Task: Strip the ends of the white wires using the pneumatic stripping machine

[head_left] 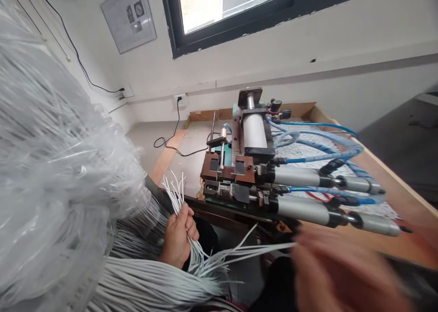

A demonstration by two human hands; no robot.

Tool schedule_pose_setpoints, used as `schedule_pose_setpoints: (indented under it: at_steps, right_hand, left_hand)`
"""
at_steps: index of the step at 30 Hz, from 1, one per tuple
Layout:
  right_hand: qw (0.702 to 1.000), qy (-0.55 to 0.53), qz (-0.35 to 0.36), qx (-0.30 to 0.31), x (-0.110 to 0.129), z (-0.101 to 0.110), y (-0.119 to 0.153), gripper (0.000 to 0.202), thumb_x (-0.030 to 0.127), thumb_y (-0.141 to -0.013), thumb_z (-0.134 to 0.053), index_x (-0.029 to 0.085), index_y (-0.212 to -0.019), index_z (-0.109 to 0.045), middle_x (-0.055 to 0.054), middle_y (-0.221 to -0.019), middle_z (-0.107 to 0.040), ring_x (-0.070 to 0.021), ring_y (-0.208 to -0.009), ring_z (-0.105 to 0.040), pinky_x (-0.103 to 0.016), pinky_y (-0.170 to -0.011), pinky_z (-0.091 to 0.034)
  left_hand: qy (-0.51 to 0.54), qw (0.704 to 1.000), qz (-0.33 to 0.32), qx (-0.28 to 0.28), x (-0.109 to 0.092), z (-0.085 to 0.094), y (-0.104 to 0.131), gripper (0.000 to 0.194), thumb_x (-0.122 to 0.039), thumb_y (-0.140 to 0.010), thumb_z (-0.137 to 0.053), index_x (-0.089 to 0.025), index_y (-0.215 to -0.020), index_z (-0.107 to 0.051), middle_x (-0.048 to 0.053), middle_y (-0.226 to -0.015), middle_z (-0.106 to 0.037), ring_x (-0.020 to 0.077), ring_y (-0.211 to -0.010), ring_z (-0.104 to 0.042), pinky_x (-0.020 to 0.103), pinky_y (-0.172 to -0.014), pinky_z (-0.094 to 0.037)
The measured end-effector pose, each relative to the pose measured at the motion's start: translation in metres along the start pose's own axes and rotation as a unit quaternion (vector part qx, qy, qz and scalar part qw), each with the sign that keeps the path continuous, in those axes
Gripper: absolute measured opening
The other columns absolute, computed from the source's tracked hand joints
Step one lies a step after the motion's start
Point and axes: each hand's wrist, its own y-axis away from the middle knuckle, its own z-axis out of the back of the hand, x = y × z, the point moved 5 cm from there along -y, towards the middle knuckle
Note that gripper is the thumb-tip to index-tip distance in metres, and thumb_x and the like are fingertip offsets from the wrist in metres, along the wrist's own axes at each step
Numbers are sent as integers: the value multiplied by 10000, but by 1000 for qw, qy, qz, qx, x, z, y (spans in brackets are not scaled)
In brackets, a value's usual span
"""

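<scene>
My left hand (181, 232) is closed around a bunch of thin pale grey cables (175, 194), whose loose ends fan out above the fist. My right hand (342, 271), smeared by motion, is at the lower right. A few cable strands (260, 248) stretch almost straight from the bundle to its fingertips, which look pinched on them. Below and left of my left hand lies a thick bundle of the same grey cables (153, 280) across my lap. Beyond the hands stands a pneumatic machine (229, 170) with metal cylinders and small clamping blocks; neither hand touches it.
Large plastic-wrapped cable bundles (68, 166) fill the left side. Blue air hoses (318, 157) loop behind the machine's cylinders. A wooden edge (386, 170) borders the bench on the right. A black power cord (178, 152) runs across the bench to a wall socket (180, 100).
</scene>
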Motion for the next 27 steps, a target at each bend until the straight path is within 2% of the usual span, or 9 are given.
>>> schedule_pose_setpoints:
  at_steps: [1, 3, 5, 6, 12, 18, 21, 24, 27]
  right_hand:
    - [992, -29, -4, 122, -7, -22, 12, 256, 219, -597, -685, 272, -841, -630, -31, -807, -598, -212, -786, -528, -336, -742, -378]
    - [930, -80, -138, 331, -36, -68, 48, 350, 281, -597, -690, 209, -932, -617, -47, -791, -606, -204, -734, -523, -316, -692, -393]
    - [823, -150, -259, 483, -62, -103, 89, 297, 419, -598, -660, 161, -741, -628, -2, -629, -545, -150, -583, -456, -256, -560, -365]
    - [808, -151, -278, 496, -71, -111, 102, 351, 494, -635, -595, 144, -604, -596, 18, -527, -475, -118, -499, -386, -234, -484, -318]
    - [811, -152, -321, 465, -84, -114, 119, 504, 557, -765, -372, 156, -470, -452, 46, -462, -293, -90, -480, -226, -228, -446, -202]
    - [838, -132, -299, 438, -70, -107, 109, 448, 512, -742, -464, 149, -489, -537, 32, -472, -380, -107, -494, -305, -230, -469, -263]
    - [835, -159, -270, 451, -59, -109, 95, 350, 454, -763, -476, 147, -723, -640, -4, -617, -535, -151, -609, -454, -244, -588, -364]
    - [864, -165, -242, 409, -49, -109, 66, 308, 398, -770, -495, 170, -917, -641, -38, -786, -598, -191, -756, -513, -278, -698, -387]
    - [891, -157, -229, 360, -42, -109, 41, 266, 379, -755, -523, 163, -773, -678, -30, -708, -587, -164, -675, -500, -257, -630, -383]
  left_hand:
    - [4, 1000, 0, 2, 0, -1, 0, 316, -444, -675, -580, -147, -607, -500, -118, -352, -285, 11, -291, -217, 161, -322, -171]
    - [12, 1000, -3, 5, -1, -3, -1, 313, -444, -676, -579, -145, -622, -505, -118, -364, -289, 9, -303, -218, 157, -328, -181]
    - [20, 1000, -7, 8, -2, -3, -1, 315, -450, -678, -574, -144, -636, -515, -114, -375, -303, 12, -316, -239, 157, -340, -217]
    - [22, 1000, -8, 10, -3, -3, -1, 319, -457, -677, -571, -142, -648, -526, -107, -386, -330, 17, -330, -277, 162, -357, -260]
    - [-20, 999, 26, 34, 7, 3, 9, 277, -235, -576, -703, -125, -806, -595, 28, -672, -623, 151, -608, -583, 286, -556, -446]
    - [-71, 997, 12, 28, 11, 5, 18, 157, -199, -587, -689, -130, -696, -600, -7, -548, -595, 130, -512, -558, 267, -519, -431]
    - [-80, 996, -10, 28, 9, 6, 18, 142, -179, -566, -699, -127, -655, -602, -14, -530, -587, 106, -501, -534, 232, -513, -413]
    - [-87, 995, -27, 32, 8, 8, 19, 145, -173, -567, -696, -124, -683, -624, -16, -540, -590, 86, -476, -503, 213, -489, -395]
    - [-108, 993, -27, 36, 9, 10, 22, 180, -173, -560, -697, -127, -725, -643, -10, -544, -596, 99, -468, -505, 226, -472, -395]
